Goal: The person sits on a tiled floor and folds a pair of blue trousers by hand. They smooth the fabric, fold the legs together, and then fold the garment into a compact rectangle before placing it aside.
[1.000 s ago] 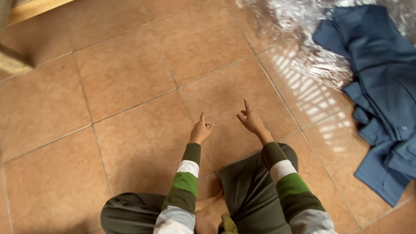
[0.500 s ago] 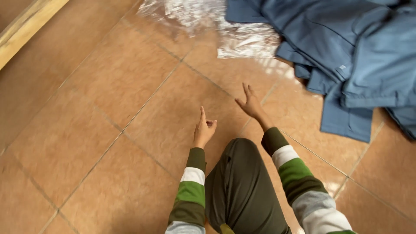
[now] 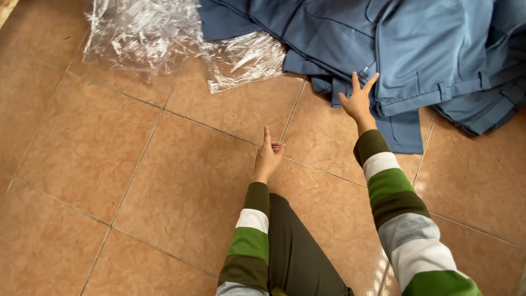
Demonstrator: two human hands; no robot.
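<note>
Striped knit in green, white, grey and dark olive covers both forearms at the lower edge of the view. Between the 2 sleeves lies a dark olive trouser leg [image 3: 296, 257], resting on the floor [image 3: 181, 181], which is laid in terracotta tiles with pale grout lines.

Left hand [image 3: 267, 157]: positioned over the floor just ahead of the leg, close to a grout line. The index finger is extended forward; the other fingers are curled loosely toward the palm. The grip is empty and holds nothing. Contact with the tile cannot be confirmed.

Right hand [image 3: 359, 101]: extended further forward and to the right of the left hand, with the arm stretched out. The fingers are spread apart and the grip is open, holding nothing. The fingertips lie at the near edge of the garments [image 3: 416, 49], over a flat panel of fabric beside a hem; whether they touch the cloth cannot be told.

Garments: a pile of blue-grey cloth pieces, lying loosely overlapped on the floor in the upper right area. Seams, a waistband with belt loops and flat panels are visible. 1 panel projects toward the viewer, just right of the right wrist.

Wrap [image 3: 159, 38]: crumpled clear plastic film on the floor at upper left, well apart from the left hand. Its right edge touches the pile.
</note>
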